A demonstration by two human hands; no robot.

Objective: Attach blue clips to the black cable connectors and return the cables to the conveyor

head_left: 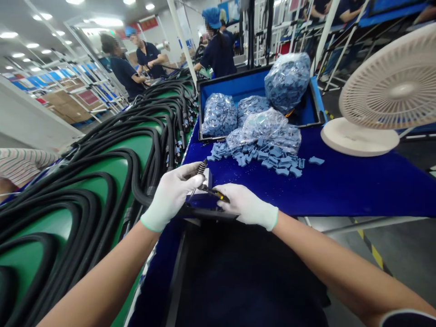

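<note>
My left hand (172,190), in a white glove, is closed. Between its thumb and fingers a small metal coil spring (202,167) stands tilted on a dark part. My right hand (243,203), gloved too, wraps around a black hand tool with a yellow mark (222,196), which looks like pliers. The tool's front end reaches left to just below the spring; whether it grips the part cannot be made out. Behind the fingers is a small white block (207,179). A dark tray-like edge (211,213) lies under both hands.
Loose blue plastic pieces (269,156) lie on the blue tabletop (357,186), beside clear bags (220,116) of similar pieces and a blue bin (235,84). At right stands a white fan (398,91). Black hoses (85,200) cover the green surface on the left. Several people work farther back.
</note>
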